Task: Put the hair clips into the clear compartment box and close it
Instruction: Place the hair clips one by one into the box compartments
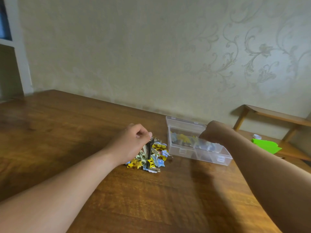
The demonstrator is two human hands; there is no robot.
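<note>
The left hand (133, 142) pinches a black clip (149, 148) above the pile (148, 158) on the tabletop (67, 132). The right hand (214, 132) dips, fingers hidden, into the open box (193, 145). Lift clear of tangles, then drop it into a free compartment.

left hand (131, 142) on hair clips (149, 157), open box (193, 143)

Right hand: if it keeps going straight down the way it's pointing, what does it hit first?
Likely the hair clips already in the open clear box; the right hand hangs over its back compartments. Depth is unclear.
</note>
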